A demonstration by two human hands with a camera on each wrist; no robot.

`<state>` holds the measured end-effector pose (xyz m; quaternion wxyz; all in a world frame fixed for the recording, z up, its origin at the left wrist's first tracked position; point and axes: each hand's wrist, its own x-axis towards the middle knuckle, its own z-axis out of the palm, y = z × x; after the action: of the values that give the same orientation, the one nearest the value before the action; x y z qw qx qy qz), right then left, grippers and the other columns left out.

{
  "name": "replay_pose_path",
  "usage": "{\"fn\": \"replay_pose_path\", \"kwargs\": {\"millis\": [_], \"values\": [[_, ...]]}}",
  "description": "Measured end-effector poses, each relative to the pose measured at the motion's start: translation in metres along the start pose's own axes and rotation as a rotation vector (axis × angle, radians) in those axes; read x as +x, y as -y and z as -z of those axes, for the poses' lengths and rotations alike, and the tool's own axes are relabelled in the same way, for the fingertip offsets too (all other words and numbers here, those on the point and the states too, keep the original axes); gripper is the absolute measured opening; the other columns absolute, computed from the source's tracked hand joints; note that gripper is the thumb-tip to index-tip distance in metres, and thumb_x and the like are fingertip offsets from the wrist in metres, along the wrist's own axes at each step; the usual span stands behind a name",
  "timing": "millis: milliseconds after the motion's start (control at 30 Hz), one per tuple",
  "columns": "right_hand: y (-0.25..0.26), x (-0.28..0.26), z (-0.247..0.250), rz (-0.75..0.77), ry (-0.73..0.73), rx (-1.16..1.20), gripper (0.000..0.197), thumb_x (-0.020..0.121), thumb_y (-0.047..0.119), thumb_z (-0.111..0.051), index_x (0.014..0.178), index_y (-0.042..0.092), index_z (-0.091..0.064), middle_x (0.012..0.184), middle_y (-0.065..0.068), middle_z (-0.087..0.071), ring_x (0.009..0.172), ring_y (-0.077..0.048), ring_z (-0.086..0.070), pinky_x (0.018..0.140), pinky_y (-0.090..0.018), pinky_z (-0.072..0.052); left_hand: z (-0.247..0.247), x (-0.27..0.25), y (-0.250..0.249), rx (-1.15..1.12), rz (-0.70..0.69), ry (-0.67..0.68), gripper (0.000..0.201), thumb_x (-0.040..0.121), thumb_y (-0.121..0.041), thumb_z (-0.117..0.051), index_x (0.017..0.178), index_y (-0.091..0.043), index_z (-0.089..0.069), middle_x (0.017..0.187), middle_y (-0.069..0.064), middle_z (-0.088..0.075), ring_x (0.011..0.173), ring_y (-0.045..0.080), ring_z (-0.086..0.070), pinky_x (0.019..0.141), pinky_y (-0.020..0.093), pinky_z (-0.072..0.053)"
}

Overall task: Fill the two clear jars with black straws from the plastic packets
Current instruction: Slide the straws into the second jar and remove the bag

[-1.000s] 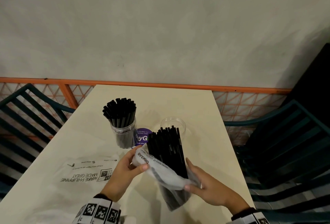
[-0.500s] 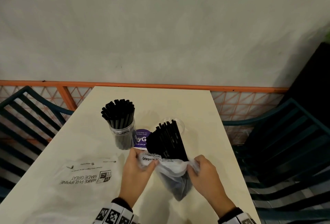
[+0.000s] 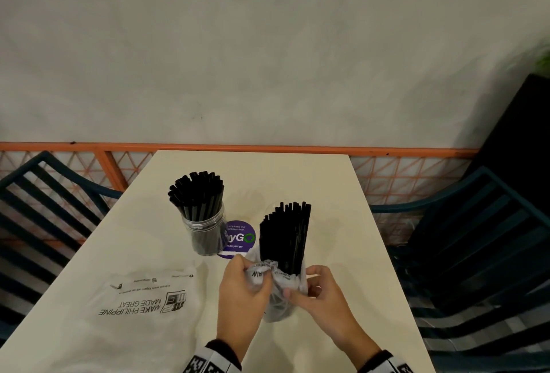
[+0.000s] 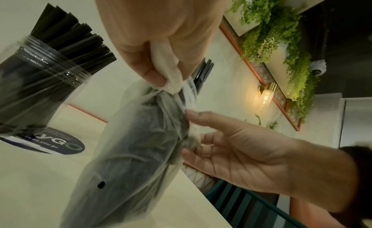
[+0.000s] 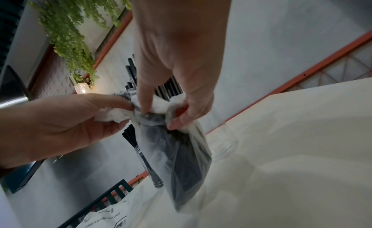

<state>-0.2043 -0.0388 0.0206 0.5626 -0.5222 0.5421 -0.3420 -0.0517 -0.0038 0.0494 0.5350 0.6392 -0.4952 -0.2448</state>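
The cream table (image 3: 297, 170) carries everything. At its near left lies a flat, printed plastic packet (image 3: 148, 298), which looks empty. Further back stands a clear jar (image 3: 205, 233) already packed with black straws (image 3: 196, 194), so one jar is likely done. The second jar (image 5: 225, 145) stands empty, just behind the bundle being worked on and mostly hidden by it in the head view.

Both hands hold a second packet (image 4: 128, 151) upright, its bottom on or just above the table. The left hand (image 3: 244, 289) pinches bunched film at the packet's mouth; the right hand (image 3: 321, 292) also has its grip clenched on the plastic, thumb and fingers gathering it on the other side. A bundle of straws (image 3: 285, 236) sticks well out above the pushed-down film.

The step in hand looks like peeling the packet off the bundle. Next, one hand would need to grasp the bare straws firmly, slide the film away, then lower the bundle straight into the empty jar without fanning it.
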Motion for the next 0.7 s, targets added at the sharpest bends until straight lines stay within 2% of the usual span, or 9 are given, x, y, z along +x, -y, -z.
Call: {"fn": "replay_pose_path", "kwargs": {"millis": [100, 133, 200, 267, 367, 500, 600, 667, 700], "values": [[-0.008, 0.009, 0.005, -0.078, -0.144, -0.003, 0.035, 0.068, 0.016, -0.081, 0.092, 0.009, -0.056, 0.087, -0.016, -0.069, 0.081, -0.03, -0.068, 0.076, -0.042, -0.057, -0.002, -0.009, 0.006, -0.007, -0.003, 0.221, 0.018, 0.075, -0.038, -0.063, 0.087, -0.026, -0.056, 0.088, -0.002, -0.065, 0.081, 0.009, -0.062, 0.069, 0.021, -0.051], [-0.01, 0.011, 0.008, -0.08, -0.165, 0.0, 0.03, 0.07, 0.013, -0.079, 0.088, 0.005, -0.057, 0.085, -0.019, -0.07, 0.079, -0.031, -0.068, 0.074, -0.042, -0.058, -0.001, -0.012, 0.008, 0.011, -0.017, 0.283, 0.022, 0.075, -0.041, -0.058, 0.092, -0.027, -0.059, 0.092, -0.003, -0.065, 0.083, 0.011, -0.063, 0.068, 0.021, -0.052], [-0.012, 0.011, 0.012, -0.061, -0.189, -0.022, 0.019, 0.074, 0.008, -0.074, 0.08, 0.001, -0.058, 0.074, -0.019, -0.067, 0.065, -0.027, -0.065, 0.064, -0.036, -0.056, 0.001, -0.013, 0.007, 0.05, -0.049, 0.343, 0.023, 0.081, -0.03, -0.056, 0.102, -0.027, -0.065, 0.096, -0.007, -0.063, 0.085, 0.007, -0.061, 0.065, 0.013, -0.048], [-0.01, 0.01, 0.013, -0.046, -0.217, -0.041, 0.013, 0.075, 0.0, -0.068, 0.071, 0.004, -0.056, 0.06, -0.011, -0.061, 0.052, -0.02, -0.056, 0.056, -0.032, -0.049, 0.002, -0.012, 0.005, 0.071, -0.082, 0.341, 0.026, 0.085, -0.012, -0.059, 0.107, -0.023, -0.067, 0.093, -0.006, -0.056, 0.084, 0.004, -0.057, 0.062, 0.008, -0.044], [-0.008, 0.01, 0.012, -0.036, -0.213, -0.038, 0.02, 0.071, -0.004, -0.065, 0.065, 0.01, -0.052, 0.051, -0.002, -0.055, 0.048, -0.017, -0.049, 0.052, -0.026, -0.042, 0.0, -0.012, 0.004, 0.071, -0.085, 0.317, 0.026, 0.082, -0.008, -0.064, 0.105, -0.02, -0.069, 0.09, -0.002, -0.048, 0.081, 0.006, -0.058, 0.065, 0.008, -0.047], [-0.004, 0.004, 0.009, -0.039, -0.07, 0.04, 0.014, 0.073, 0.003, -0.07, 0.08, 0.007, -0.057, 0.078, -0.008, -0.067, 0.066, -0.018, -0.06, 0.06, -0.02, -0.048, -0.004, -0.01, 0.008, 0.065, -0.108, 0.238, 0.03, 0.077, -0.005, -0.07, 0.083, -0.034, -0.066, 0.086, -0.002, -0.056, 0.07, 0.01, -0.064, 0.067, 0.023, -0.055], [0.004, -0.002, 0.008, -0.052, 0.09, 0.107, 0.036, 0.068, 0.024, -0.073, 0.099, 0.012, -0.062, 0.094, -0.005, -0.068, 0.088, -0.016, -0.063, 0.077, -0.022, -0.047, -0.001, -0.008, 0.017, 0.109, -0.083, 0.196, 0.027, 0.072, -0.007, -0.074, 0.071, -0.029, -0.059, 0.077, 0.003, -0.058, 0.065, 0.015, -0.061, 0.065, 0.036, -0.055], [0.008, -0.005, 0.007, -0.035, 0.171, 0.11, 0.048, 0.061, 0.035, -0.076, 0.104, 0.018, -0.061, 0.101, 0.001, -0.067, 0.097, -0.011, -0.062, 0.08, -0.02, -0.047, 0.001, -0.011, 0.023, 0.125, -0.072, 0.207, 0.022, 0.07, -0.017, -0.076, 0.068, -0.027, -0.056, 0.071, 0.003, -0.057, 0.065, 0.019, -0.058, 0.063, 0.036, -0.053], [0.008, -0.004, 0.006, -0.008, 0.186, 0.072, 0.048, 0.062, 0.036, -0.079, 0.104, 0.022, -0.059, 0.104, 0.004, -0.067, 0.099, -0.007, -0.061, 0.08, -0.018, -0.047, 0.001, -0.013, 0.025, 0.116, -0.081, 0.213, 0.021, 0.067, -0.028, -0.076, 0.067, -0.032, -0.055, 0.071, 0.004, -0.057, 0.068, 0.019, -0.057, 0.062, 0.033, -0.053]]}}
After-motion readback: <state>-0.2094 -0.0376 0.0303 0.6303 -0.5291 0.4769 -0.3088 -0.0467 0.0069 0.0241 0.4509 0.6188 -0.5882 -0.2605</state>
